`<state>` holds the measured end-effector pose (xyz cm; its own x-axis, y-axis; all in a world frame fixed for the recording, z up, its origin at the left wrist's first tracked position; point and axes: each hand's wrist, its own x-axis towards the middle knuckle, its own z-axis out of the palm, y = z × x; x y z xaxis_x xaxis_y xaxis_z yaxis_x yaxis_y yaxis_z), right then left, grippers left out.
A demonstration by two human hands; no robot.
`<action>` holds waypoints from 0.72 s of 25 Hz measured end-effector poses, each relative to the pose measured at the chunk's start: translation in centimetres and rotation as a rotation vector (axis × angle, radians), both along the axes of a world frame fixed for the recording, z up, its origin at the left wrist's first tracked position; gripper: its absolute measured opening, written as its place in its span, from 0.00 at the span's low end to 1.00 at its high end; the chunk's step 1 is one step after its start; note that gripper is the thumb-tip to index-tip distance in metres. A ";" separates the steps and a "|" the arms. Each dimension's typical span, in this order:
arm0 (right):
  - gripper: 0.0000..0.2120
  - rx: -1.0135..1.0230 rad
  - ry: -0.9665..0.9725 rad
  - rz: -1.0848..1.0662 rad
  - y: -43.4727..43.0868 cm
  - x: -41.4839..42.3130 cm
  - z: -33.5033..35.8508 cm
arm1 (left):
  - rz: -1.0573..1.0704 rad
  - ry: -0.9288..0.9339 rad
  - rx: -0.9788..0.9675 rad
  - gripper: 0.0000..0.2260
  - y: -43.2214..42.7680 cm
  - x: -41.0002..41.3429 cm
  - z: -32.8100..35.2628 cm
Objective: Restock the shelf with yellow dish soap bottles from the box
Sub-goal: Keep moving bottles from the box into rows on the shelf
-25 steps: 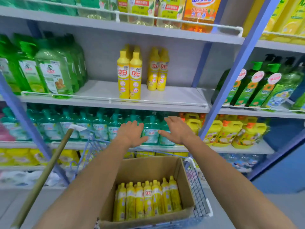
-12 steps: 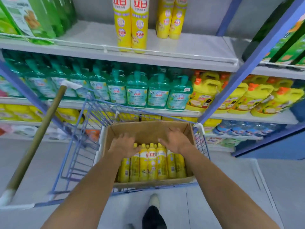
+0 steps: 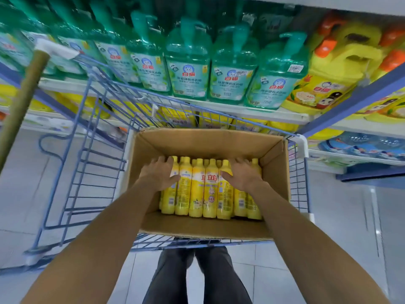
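An open cardboard box (image 3: 203, 227) sits in a blue wire cart (image 3: 87, 150). Several yellow dish soap bottles (image 3: 197, 189) stand in a row inside it. My left hand (image 3: 160, 174) is down on the leftmost bottle, with the thumb across its front and the fingers curled over its far side. My right hand (image 3: 243, 174) wraps a bottle near the right end of the row in the same way. The shelf that holds the yellow bottles is out of view above.
Green pump bottles (image 3: 188, 71) fill the shelf just beyond the cart, with yellow jugs (image 3: 328, 80) to their right. A wooden pole (image 3: 22, 102) leans at the left. My legs (image 3: 197, 277) stand behind the cart on a tiled floor.
My view has tilted down from the shelf to the box. Both hands have dropped from in front of the shelf into the box and closed round bottles.
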<state>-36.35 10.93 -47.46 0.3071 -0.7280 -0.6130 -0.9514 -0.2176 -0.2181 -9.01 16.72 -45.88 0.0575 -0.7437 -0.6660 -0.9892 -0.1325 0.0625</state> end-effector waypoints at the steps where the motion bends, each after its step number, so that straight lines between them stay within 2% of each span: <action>1: 0.33 0.017 -0.003 -0.009 -0.3 0.0 -1.3 | 0.008 0.003 0.017 0.29 -0.6 0.3 -1.5; 5: 0.31 0.036 0.008 -0.050 -1.9 -0.1 -7.1 | 0.024 -0.004 0.041 0.29 -2.8 1.8 -7.9; 9: 0.30 0.012 0.015 -0.101 -3.6 -0.1 -12.5 | 0.041 0.032 -0.022 0.31 -4.1 2.8 -14.5; 14: 0.31 -0.023 0.001 -0.098 -3.6 0.7 -16.8 | 0.140 0.187 -0.101 0.26 -4.6 2.1 -19.9; 16: 0.31 -0.039 -0.058 -0.164 -3.3 0.9 -17.6 | 0.250 0.216 -0.161 0.27 -4.1 1.8 -20.9; 18: 0.30 -0.060 -0.148 -0.247 -2.6 0.9 -17.6 | 0.388 0.251 -0.172 0.32 -4.1 1.6 -20.9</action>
<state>-35.45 8.36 -65.07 0.1983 -0.8257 -0.5281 -0.9361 0.0001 -0.3517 -7.37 12.64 -66.79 0.2058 -0.7993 -0.5646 -0.8205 -0.4554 0.3455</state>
